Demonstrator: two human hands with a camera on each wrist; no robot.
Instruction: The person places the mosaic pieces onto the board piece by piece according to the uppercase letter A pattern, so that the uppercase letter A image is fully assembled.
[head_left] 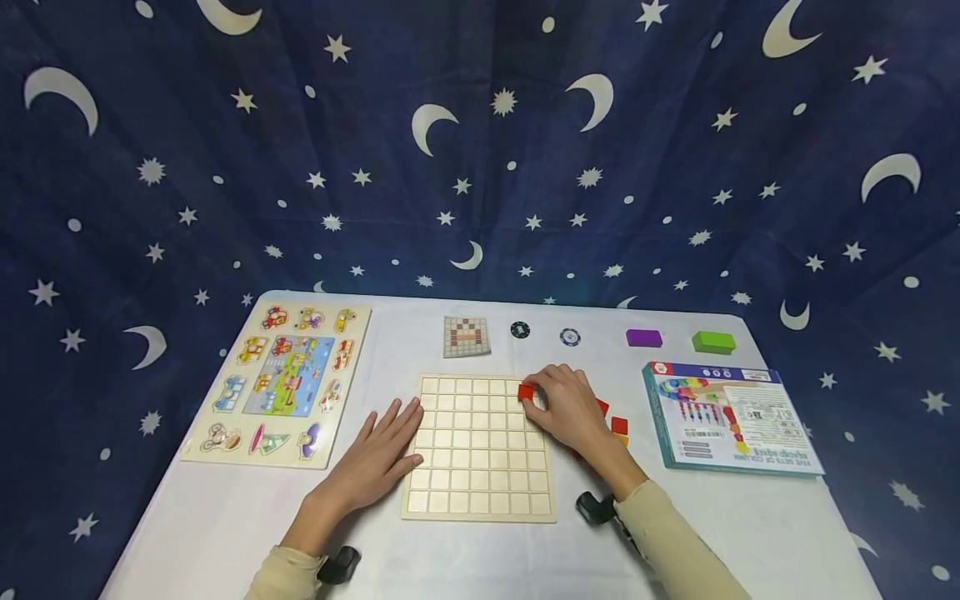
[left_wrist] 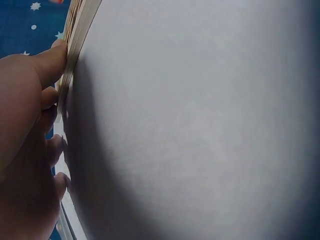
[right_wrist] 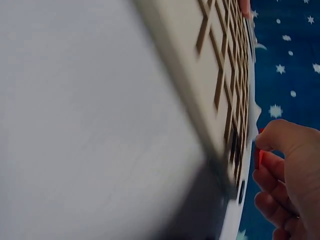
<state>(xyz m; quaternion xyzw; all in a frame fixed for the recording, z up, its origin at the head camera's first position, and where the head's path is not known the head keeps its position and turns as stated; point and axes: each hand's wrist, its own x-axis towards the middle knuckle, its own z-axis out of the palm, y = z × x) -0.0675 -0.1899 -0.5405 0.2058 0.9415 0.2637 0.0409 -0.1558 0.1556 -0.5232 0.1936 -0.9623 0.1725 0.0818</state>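
Observation:
A pale wooden grid board (head_left: 480,459) lies in the middle of the table. My left hand (head_left: 377,457) rests flat with straight fingers at the board's left edge; in the left wrist view its thumb (left_wrist: 52,62) touches that edge. Between thumb and fingers, my right hand (head_left: 573,415) pinches a red cube (head_left: 526,392) over the board's upper right corner. The same red cube (right_wrist: 259,156) shows partly in the right wrist view, largely covered by the fingers. More red and orange cubes (head_left: 619,426) lie beside the right hand, some hidden beneath it.
A small pattern card (head_left: 467,337) lies behind the board, with a black chip (head_left: 520,330) and a white-blue chip (head_left: 570,337). Purple (head_left: 644,338) and green blocks (head_left: 713,342) stand back right, near a boxed set (head_left: 731,419). A picture puzzle (head_left: 345,318) lies left.

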